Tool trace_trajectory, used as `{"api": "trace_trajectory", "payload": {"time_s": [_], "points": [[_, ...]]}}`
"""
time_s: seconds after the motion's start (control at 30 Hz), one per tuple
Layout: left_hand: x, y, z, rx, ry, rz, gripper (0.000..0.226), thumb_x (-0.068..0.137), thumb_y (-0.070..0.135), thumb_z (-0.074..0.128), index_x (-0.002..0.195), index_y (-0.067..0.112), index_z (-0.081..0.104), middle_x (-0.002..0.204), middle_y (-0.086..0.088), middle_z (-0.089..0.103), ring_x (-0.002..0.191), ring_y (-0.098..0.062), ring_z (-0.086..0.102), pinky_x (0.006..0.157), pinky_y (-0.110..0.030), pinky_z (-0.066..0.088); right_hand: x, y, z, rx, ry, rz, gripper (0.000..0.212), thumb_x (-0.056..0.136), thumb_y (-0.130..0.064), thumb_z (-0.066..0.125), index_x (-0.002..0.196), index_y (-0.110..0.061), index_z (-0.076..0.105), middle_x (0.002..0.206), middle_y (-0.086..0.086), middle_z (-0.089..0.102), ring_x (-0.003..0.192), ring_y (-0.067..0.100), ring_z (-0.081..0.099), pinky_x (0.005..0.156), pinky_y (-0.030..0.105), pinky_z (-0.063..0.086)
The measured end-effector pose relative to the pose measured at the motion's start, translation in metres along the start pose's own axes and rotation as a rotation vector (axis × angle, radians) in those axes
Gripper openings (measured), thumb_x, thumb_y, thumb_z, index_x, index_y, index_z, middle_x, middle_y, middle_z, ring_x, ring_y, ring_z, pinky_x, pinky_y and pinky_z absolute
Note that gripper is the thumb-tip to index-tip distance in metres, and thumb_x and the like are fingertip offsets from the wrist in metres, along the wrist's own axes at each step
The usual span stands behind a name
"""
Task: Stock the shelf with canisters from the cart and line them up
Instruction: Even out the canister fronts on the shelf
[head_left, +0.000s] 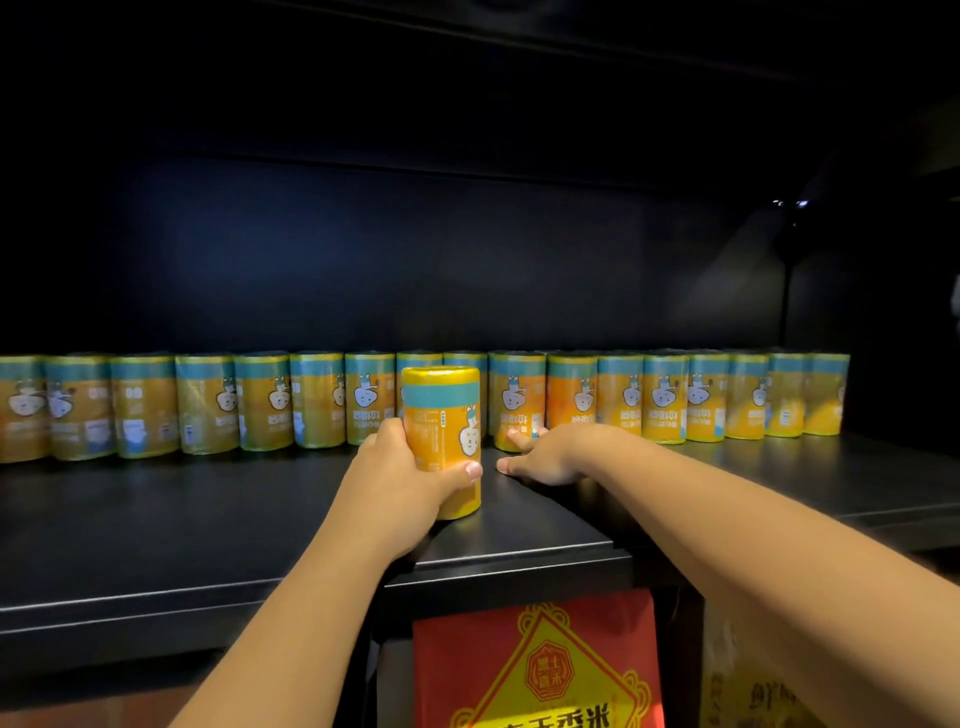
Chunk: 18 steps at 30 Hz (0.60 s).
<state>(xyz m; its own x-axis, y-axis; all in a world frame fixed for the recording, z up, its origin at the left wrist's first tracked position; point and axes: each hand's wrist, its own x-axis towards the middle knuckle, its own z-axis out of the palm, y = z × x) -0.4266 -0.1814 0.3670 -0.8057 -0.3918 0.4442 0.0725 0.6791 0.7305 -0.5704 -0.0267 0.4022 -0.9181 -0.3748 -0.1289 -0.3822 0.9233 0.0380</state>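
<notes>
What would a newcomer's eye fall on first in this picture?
First, the yellow canister with a teal band, upright near the front middle of the dark shelf and gripped by the left hand. Behind it, a long row of like canisters runs along the back of the shelf. The right hand lies flat beside the canister, fingers reaching toward that row.

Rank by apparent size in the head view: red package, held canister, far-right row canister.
1. red package, partly cut off.
2. held canister, enlarged by nearness.
3. far-right row canister, possibly the same real size.
</notes>
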Motion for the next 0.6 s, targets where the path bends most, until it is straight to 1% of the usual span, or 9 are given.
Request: {"api": "trace_trajectory", "payload": {"time_s": [0.07, 0.17, 0.23, 0.3, 0.33, 0.4, 0.47, 0.53, 0.6], "points": [[0.000, 0.000, -0.001, 0.023, 0.016, -0.009, 0.074, 0.075, 0.056, 0.080, 0.133, 0.023, 0.048, 0.129, 0.001, 0.053, 0.110, -0.019, 0.056, 0.092, -0.036, 0.049, -0.005, 0.004, 0.003, -0.007, 0.031, -0.025, 0.075, 0.100, -0.071, 0.021, 0.162, -0.034, 0.001, 0.170, 0.005, 0.008, 0.155, 0.032, 0.011, 0.123, 0.050, 0.012], [-0.001, 0.003, -0.003, 0.036, 0.019, -0.019, 0.079, 0.070, 0.057, 0.084, 0.132, 0.021, 0.050, 0.129, -0.001, 0.054, 0.109, -0.019, 0.058, 0.095, -0.041, 0.053, -0.018, 0.018, 0.006, -0.005, 0.040, -0.090, 0.078, 0.099, -0.073, 0.020, 0.162, -0.032, 0.003, 0.170, 0.000, 0.000, 0.156, 0.031, 0.009, 0.125, 0.051, 0.010], [0.000, 0.003, -0.005, 0.042, 0.009, -0.037, 0.081, 0.065, 0.054, 0.088, 0.127, 0.022, 0.049, 0.126, 0.001, 0.059, 0.107, -0.018, 0.061, 0.094, -0.042, 0.054, -0.034, 0.034, 0.004, 0.009, 0.001, -0.148, 0.074, 0.098, -0.074, 0.021, 0.161, -0.038, 0.006, 0.170, -0.005, 0.006, 0.156, 0.026, 0.010, 0.125, 0.049, 0.008], [0.001, 0.001, -0.007, 0.034, -0.002, -0.078, 0.080, 0.059, 0.051, 0.093, 0.120, 0.023, 0.048, 0.117, 0.004, 0.066, 0.102, -0.016, 0.065, 0.091, -0.041, 0.055, -0.052, 0.054, 0.006, 0.027, -0.025, -0.194, 0.071, 0.096, -0.077, 0.020, 0.159, -0.046, 0.010, 0.169, -0.010, 0.011, 0.156, 0.022, 0.012, 0.125, 0.048, 0.007], [0.003, 0.000, -0.010, 0.044, -0.013, -0.095, 0.080, 0.057, 0.051, 0.094, 0.117, 0.023, 0.049, 0.112, 0.005, 0.068, 0.099, -0.015, 0.066, 0.088, -0.039, 0.056, -0.062, 0.065, 0.011, 0.042, -0.019, -0.202, 0.070, 0.095, -0.078, 0.019, 0.158, -0.049, 0.010, 0.169, -0.011, 0.009, 0.156, 0.022, 0.010, 0.125, 0.049, 0.005], [0.009, 0.003, -0.017, 0.121, -0.073, -0.090, 0.073, 0.059, 0.050, 0.093, 0.114, 0.023, 0.053, 0.106, 0.007, 0.071, 0.094, -0.013, 0.068, 0.084, -0.035, 0.056, -0.077, 0.080, 0.025, 0.072, 0.016, -0.188, 0.068, 0.093, -0.080, 0.016, 0.156, -0.056, 0.007, 0.169, -0.015, 0.001, 0.157, 0.023, 0.003, 0.121, 0.058, -0.002], [0.017, 0.009, -0.021, 0.212, -0.137, -0.063, 0.069, 0.063, 0.049, 0.092, 0.117, 0.025, 0.057, 0.110, 0.008, 0.071, 0.098, -0.013, 0.068, 0.089, -0.036, 0.056, -0.083, 0.087, 0.036, 0.106, 0.055, -0.184, 0.069, 0.089, -0.084, 0.015, 0.153, -0.060, 0.007, 0.168, -0.017, -0.001, 0.157, 0.023, -0.002, 0.118, 0.065, -0.006], [0.029, 0.014, -0.018, 0.266, -0.176, -0.054, 0.068, 0.066, 0.048, 0.090, 0.122, 0.024, 0.058, 0.117, 0.006, 0.070, 0.104, -0.015, 0.066, 0.095, -0.039, 0.056, -0.082, 0.087, 0.038, 0.132, 0.064, -0.188, 0.073, 0.085, -0.088, 0.016, 0.152, -0.062, 0.008, 0.168, -0.017, -0.001, 0.157, 0.023, -0.003, 0.118, 0.067, -0.006], [0.043, 0.016, -0.007, 0.284, -0.184, -0.061, 0.065, 0.069, 0.046, 0.089, 0.122, 0.023, 0.058, 0.119, 0.004, 0.069, 0.105, -0.017, 0.065, 0.094, -0.039, 0.056, -0.081, 0.085, 0.037, 0.130, 0.054, -0.188, 0.084, 0.074, -0.093, 0.014, 0.152, -0.062, 0.009, 0.168, -0.018, -0.001, 0.157, 0.023, -0.003, 0.118, 0.067, -0.006]]}}
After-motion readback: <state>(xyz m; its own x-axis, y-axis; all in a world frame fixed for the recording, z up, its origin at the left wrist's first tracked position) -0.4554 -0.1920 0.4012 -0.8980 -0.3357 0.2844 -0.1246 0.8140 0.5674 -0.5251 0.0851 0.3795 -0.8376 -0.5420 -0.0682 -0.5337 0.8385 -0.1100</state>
